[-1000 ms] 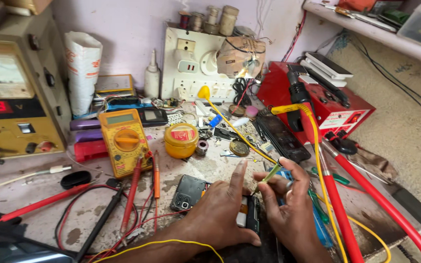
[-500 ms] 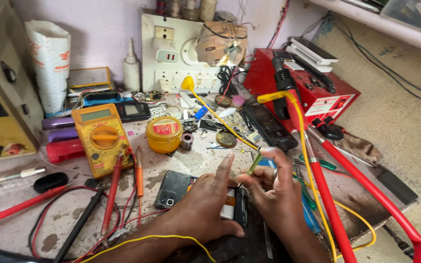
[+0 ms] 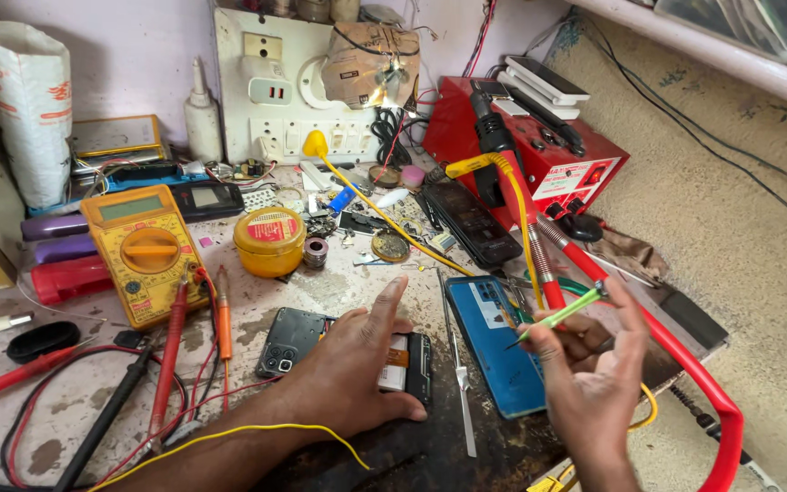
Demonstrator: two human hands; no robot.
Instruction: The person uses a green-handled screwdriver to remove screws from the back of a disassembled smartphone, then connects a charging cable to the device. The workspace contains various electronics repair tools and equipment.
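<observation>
My left hand rests flat on an opened black phone lying on the stained bench, index finger stretched up and to the right. A loose black back cover with camera cutouts lies just left of that hand. My right hand is raised to the right, pinching a thin green screwdriver that points down and left. Between my hands lies a blue phone panel, with thin metal tweezers alongside it.
A yellow multimeter with red and black probes sits at left beside a yellow round tin. A red box-shaped station stands at back right, its red hose curving along the edge. A white socket board backs the bench.
My right hand has lifted off the phone and moved right, holding the green screwdriver up. My left hand stays on the opened phone. The view has shifted closer and slightly right.
</observation>
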